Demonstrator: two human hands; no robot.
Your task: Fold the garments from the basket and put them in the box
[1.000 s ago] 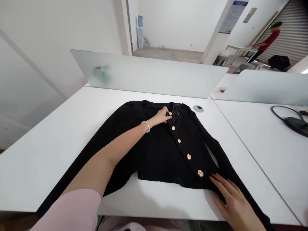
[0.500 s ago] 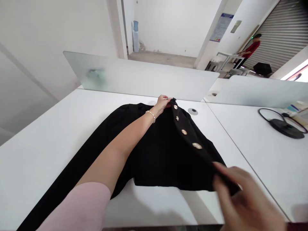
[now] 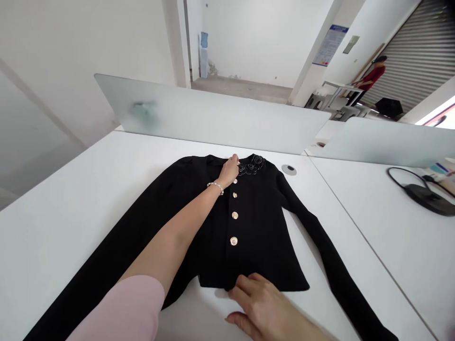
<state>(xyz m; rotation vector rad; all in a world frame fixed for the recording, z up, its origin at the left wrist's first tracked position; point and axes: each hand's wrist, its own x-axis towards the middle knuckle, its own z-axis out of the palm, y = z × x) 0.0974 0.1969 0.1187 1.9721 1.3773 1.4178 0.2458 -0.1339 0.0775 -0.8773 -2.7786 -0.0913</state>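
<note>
A black jacket [image 3: 261, 227] lies spread front up on the white table, its sleeves stretched out to both sides. Gold buttons run down its front edge, and dark rosette trim with pale outlines sits at the right of the neckline. My left hand [image 3: 229, 171], with a beaded bracelet at the wrist, is closed on the jacket's front edge at the neckline, beside the rosettes. At the bottom hem, my right hand [image 3: 258, 303] rests its bent fingertips on the cloth near the front edge. Its thumb stands apart from the fingers, over the table.
A frosted divider [image 3: 213, 116] runs along the table's back edge. To the right are a cable hole cover [image 3: 289, 169] and a black round device with a cable [image 3: 430, 198]. Farther back, a person in red [image 3: 373, 78] is near a shutter, and a water dispenser [image 3: 204, 54] stands by the wall.
My right hand has brought the buttoned front edge left and down, and its fingers have loosened at the hem. The front panel now lies flat. My left hand has shifted slightly left and nearer.
</note>
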